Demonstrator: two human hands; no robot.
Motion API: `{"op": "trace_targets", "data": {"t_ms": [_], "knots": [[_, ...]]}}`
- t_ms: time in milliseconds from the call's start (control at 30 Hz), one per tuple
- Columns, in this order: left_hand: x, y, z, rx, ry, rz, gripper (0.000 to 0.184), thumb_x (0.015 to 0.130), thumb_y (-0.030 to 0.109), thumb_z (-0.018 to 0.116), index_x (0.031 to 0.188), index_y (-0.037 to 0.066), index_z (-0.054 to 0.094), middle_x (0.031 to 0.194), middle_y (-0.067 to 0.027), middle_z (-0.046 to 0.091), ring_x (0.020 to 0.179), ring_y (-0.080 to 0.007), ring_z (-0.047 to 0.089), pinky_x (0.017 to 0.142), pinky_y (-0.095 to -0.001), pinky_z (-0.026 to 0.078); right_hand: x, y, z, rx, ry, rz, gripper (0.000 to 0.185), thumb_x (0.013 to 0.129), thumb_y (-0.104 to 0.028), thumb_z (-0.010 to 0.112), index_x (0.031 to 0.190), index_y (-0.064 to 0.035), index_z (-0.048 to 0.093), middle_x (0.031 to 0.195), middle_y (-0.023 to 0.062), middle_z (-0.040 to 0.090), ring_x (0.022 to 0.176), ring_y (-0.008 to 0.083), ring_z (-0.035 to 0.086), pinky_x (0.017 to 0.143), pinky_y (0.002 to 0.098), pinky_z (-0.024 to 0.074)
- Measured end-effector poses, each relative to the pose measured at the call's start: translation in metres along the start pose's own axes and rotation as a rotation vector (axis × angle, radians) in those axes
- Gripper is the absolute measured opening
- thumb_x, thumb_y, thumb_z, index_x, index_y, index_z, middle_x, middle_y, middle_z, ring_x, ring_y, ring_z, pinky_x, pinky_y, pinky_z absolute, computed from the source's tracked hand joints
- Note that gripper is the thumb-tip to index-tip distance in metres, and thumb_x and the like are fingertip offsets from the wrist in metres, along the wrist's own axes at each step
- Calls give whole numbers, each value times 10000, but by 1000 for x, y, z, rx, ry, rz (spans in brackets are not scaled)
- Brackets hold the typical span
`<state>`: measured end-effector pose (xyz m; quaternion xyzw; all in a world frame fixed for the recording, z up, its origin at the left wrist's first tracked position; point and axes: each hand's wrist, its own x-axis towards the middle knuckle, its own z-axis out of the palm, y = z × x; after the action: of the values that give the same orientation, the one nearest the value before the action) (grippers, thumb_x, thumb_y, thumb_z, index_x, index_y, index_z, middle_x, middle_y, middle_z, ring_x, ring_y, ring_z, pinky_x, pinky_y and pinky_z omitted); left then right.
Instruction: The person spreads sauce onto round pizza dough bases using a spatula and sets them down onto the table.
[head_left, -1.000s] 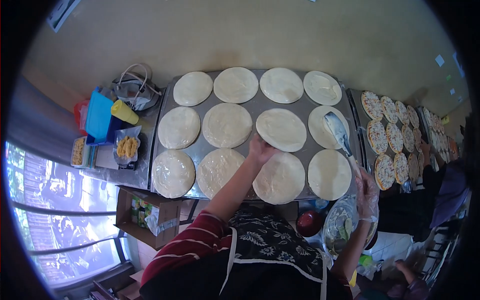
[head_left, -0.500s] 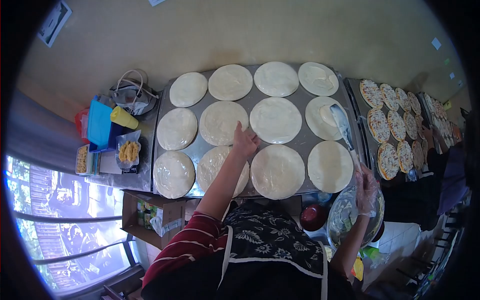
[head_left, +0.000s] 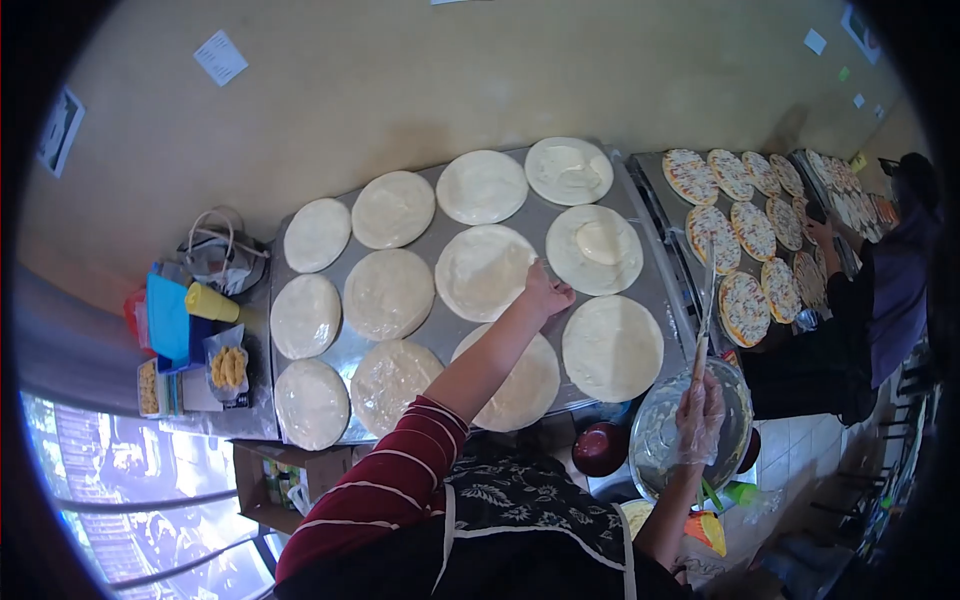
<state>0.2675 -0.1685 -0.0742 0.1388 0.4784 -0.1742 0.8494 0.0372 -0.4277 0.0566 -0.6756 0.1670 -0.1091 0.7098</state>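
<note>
Altogether, twelve dough rounds (head_left: 487, 273), one spatula (head_left: 705, 315).

Kitchen for making pizza in quantity. Near centre: metal table (head_left: 437, 240) bearing twelve dough rounds (head_left: 487, 272) in rows. Right: second table (head_left: 660, 205) with rows of topped pizzas (head_left: 713, 239), a co-worker (head_left: 895, 290) standing beside it. Near right: large mixing bowl (head_left: 655, 440). The person in the foreground wears a patterned apron (head_left: 540, 505). The plain wall (head_left: 400, 80) with pinned papers (head_left: 220, 58), window (head_left: 150, 510) at near left and tiled floor (head_left: 790, 450) indicate an indoor room.
</note>
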Motion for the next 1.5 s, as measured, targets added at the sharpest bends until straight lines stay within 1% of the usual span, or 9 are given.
{"op": "trace_targets", "data": {"t_ms": [200, 433, 567, 867, 1067, 1133, 1167, 1267, 1500], "knots": [[13, -8, 15, -162, -199, -171, 717, 935, 692, 380, 1053, 15, 584, 823, -102, 523, 766, -220, 534, 984, -443, 443, -11, 12, -15, -61, -32, 29, 251, 1015, -304, 554, 1153, -95, 573, 647, -50, 497, 441, 14, 375, 381, 175, 279], [5, -15, 39, 80, -703, 34, 499, 996, 475, 420, 1324, 116, 535, 1363, -108, 557, 1248, -286, 543, 1041, -502, 449, -14, 17, 11, -62, -187, 117, 271, 1016, -228, 543, 1231, -65, 532, 748, -26, 521, 556, 26, 422, 470, 172, 328], [-7, -15, 31, 2, -1056, 194, 539, 1001, 489, 400, 1397, 135, 487, 1381, -120, 544, 1257, -305, 533, 1087, -529, 408, -18, 6, 25, -193, -335, 18, 344, 1019, -165, 529, 1344, -55, 502, 820, -11, 524, 676, 52, 454, 595, 199, 395], [-52, -2, -35, -66, -1167, 145, 530, 996, 484, 416, 1391, 139, 495, 1374, -114, 551, 1253, -302, 537, 1083, -527, 412, 18, -16, 80, -563, -432, -362, 267, 993, -72, 537, 1249, -19, 591, 1244, 183, 650, 1149, 229, 623, 958, 327, 469], [-74, 23, -72, -140, -1247, 132, 524, 993, 480, 428, 1386, 143, 501, 1369, -110, 556, 1249, -300, 539, 1080, -525, 415, -13, -26, 128, -552, -713, -205, 250, 985, -128, 578, 1217, -45, 624, 1222, 121, 665, 1002, 184, 652, 912, 312, 493], [-87, 40, -94, -162, -1276, 126, 522, 992, 479, 432, 1385, 144, 503, 1367, -108, 558, 1248, -299, 540, 1079, -524, 416, -38, -33, 125, -868, -707, -511, 289, 953, -124, 605, 1242, -104, 621, 1108, 143, 686, 907, 296, 689, 833, 380, 537], [-93, 45, -103, -174, -1290, 124, 521, 991, 478, 434, 1384, 144, 504, 1367, -107, 559, 1248, -299, 541, 1078, -524, 417, -43, -26, 117, -948, -686, -697, 405, 964, -186, 568, 1362, -257, 548, 835, 126, 627, 666, 349, 653, 571, 465, 518], [-101, 48, -112, -203, -1338, 108, 517, 989, 476, 440, 1382, 146, 506, 1364, -105, 562, 1246, -297, 542, 1077, -523, 418, -26, 0, 93, -1339, -523, -912, 431, 969, -196, 565, 1390, -270, 515, 788, 130, 589, 569, 340, 617, 487, 471, 485], [-122, 51, -147, -237, -1452, 16, 510, 985, 472, 455, 1377, 150, 513, 1358, -100, 568, 1242, -295, 545, 1073, -521, 422, -29, -22, 109, -1115, -476, -906, 527, 920, -87, 556, 1404, -290, 509, 810, 114, 579, 598, 316, 613, 511, 460, 496]]}}
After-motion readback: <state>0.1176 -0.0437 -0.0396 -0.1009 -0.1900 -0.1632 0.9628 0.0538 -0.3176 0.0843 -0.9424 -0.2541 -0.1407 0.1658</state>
